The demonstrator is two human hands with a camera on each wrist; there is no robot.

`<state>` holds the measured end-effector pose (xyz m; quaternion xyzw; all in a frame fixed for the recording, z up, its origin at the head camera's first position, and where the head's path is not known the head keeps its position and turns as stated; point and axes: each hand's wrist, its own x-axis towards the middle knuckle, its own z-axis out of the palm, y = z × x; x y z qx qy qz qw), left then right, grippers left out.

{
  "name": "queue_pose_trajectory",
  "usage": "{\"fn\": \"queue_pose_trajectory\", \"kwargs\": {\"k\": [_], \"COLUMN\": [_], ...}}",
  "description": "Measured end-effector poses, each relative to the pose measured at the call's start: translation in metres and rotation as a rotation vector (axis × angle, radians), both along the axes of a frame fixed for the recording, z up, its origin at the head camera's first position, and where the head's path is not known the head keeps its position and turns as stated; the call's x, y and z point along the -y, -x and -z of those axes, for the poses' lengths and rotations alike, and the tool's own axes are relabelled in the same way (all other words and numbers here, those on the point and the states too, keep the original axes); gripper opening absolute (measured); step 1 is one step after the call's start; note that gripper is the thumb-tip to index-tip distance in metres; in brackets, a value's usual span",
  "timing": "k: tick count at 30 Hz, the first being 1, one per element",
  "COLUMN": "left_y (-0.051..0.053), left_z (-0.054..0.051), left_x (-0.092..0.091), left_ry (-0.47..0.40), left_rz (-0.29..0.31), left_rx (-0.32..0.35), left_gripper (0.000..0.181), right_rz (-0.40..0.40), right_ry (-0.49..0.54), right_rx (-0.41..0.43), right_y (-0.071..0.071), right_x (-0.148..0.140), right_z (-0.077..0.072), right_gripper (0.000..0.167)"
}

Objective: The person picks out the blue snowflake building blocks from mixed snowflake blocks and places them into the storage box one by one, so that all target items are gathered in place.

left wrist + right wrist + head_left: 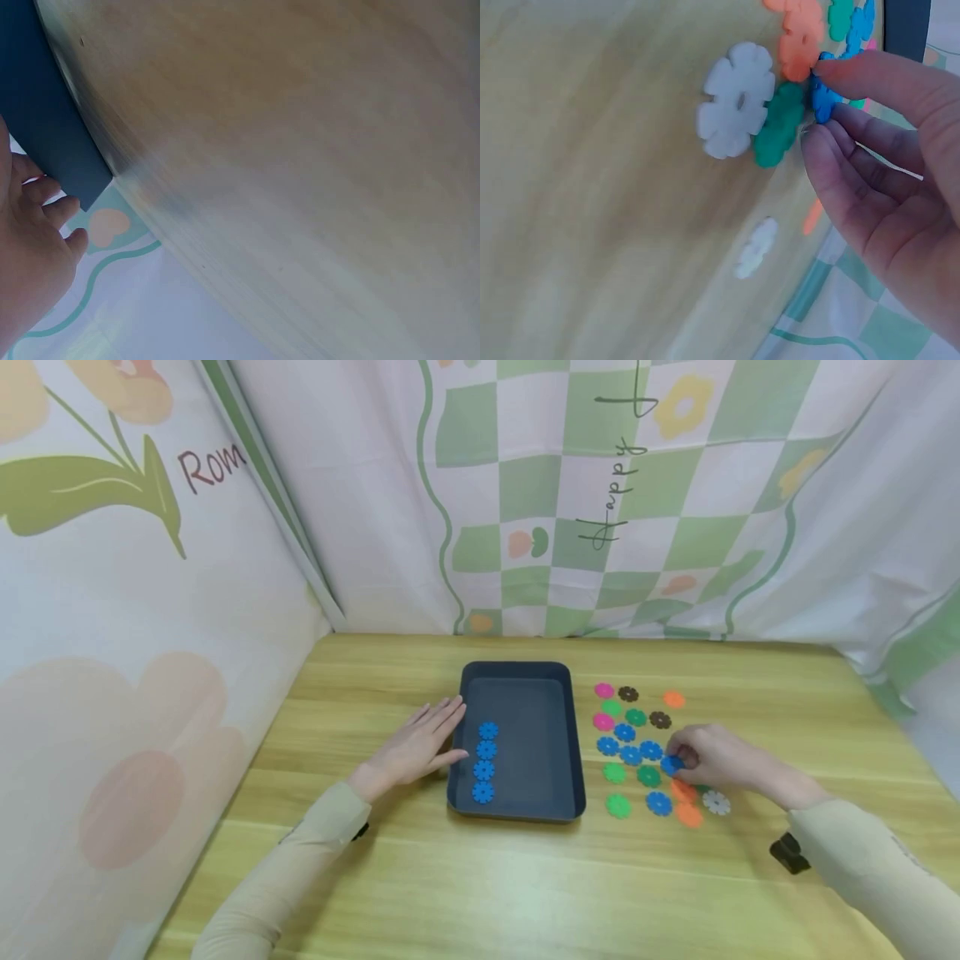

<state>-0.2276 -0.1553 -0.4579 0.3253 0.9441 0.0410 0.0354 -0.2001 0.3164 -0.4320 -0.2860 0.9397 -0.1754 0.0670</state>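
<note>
Four blue flower-shaped pieces (483, 770) lie in a column on the left side of the dark tray (553, 743). Against the tray's left rim rests my left hand (412, 747), fingers straight; the left wrist view shows this hand (37, 240) beside the tray (52, 112). My right hand (720, 758) pinches a blue piece (671, 765) at the right edge of the loose pieces. Seen from the right wrist, thumb and fingers of the hand (900, 150) hold that blue piece (823, 94) by its edges, close to an orange piece (801, 45) and a green one (780, 126).
Right of the tray, loose flower pieces lie flat: pink (603, 691), brown (628, 693), light green (618, 806), more blue (658, 803) and a white one (716, 802). A patterned curtain (585, 485) hangs behind the wooden table (480, 893); another printed sheet (112, 693) stands at the left.
</note>
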Motion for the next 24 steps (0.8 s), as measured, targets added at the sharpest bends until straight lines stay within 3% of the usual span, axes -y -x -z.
{"fn": "queue_pose_trajectory", "kwargs": {"k": [4, 9, 18, 24], "left_y": [0.0, 0.001, 0.002, 0.002], "left_z": [0.001, 0.002, 0.003, 0.002], "left_x": [0.001, 0.001, 0.0, 0.0], "left_ry": [0.002, 0.006, 0.015, 0.014], "left_rz": [0.006, -0.001, -0.002, -0.005], "left_rx": [-0.005, -0.007, -0.013, 0.003], "left_gripper": [0.08, 0.08, 0.08, 0.079], "right_rz": [-0.033, -0.089, -0.109, -0.093], "right_ry": [0.034, 0.041, -0.038, -0.05], "right_rx": [-0.051, -0.14, -0.141, -0.091], "right_y": [0.007, 0.022, 0.053, 0.077], "right_x": [0.003, 0.019, 0.069, 0.106], "right_z": [-0.004, -0.019, -0.052, -0.06], "right_gripper": [0.021, 0.02, 0.021, 0.025]}}
